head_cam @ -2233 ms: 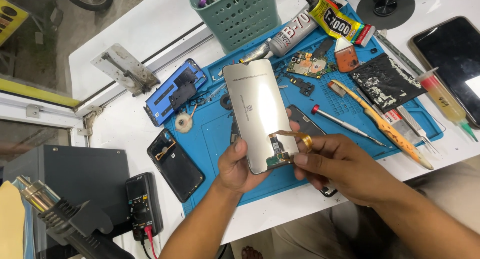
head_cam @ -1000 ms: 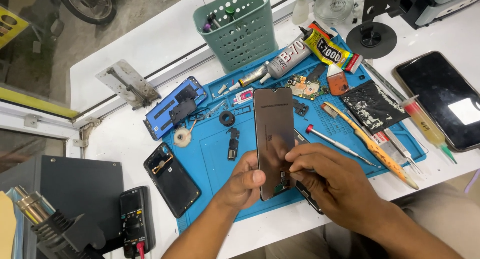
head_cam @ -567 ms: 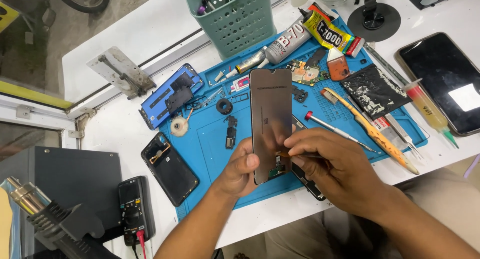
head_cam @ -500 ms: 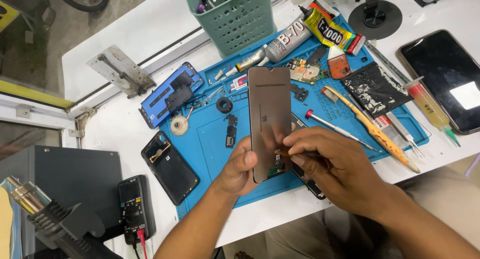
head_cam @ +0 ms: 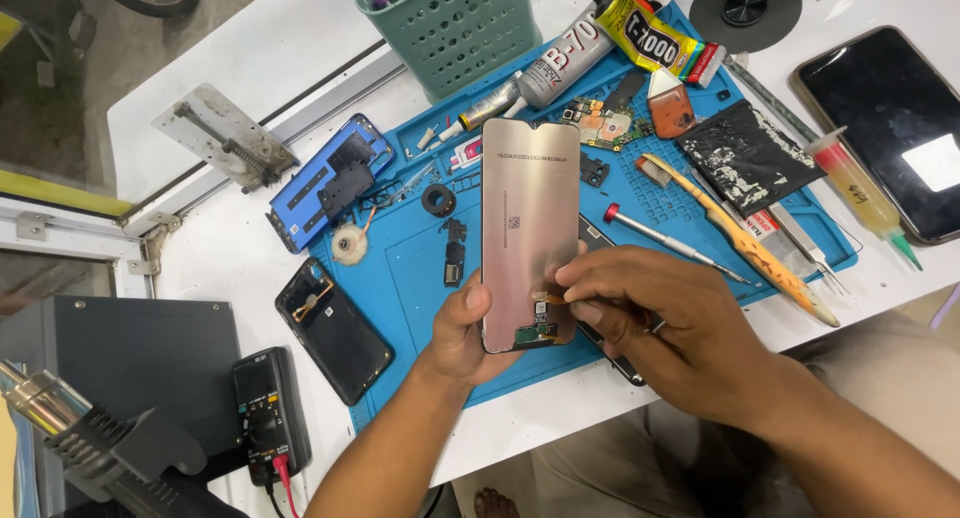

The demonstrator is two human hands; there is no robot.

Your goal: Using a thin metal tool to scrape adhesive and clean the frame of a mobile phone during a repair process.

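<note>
Above blue rubbery mat (head_cam: 420, 298), left hand (head_cam: 465, 333) gripping flat metallic phone screen (head_cam: 530, 228), right hand (head_cam: 650, 318) pinching its edge

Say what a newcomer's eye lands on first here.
The phone display panel, held upright at the centre over the blue work mat: the left hand grips its lower edge and the right hand picks at its flex connector. Next, the green basket top centre and the glue tubes beside it.
</note>
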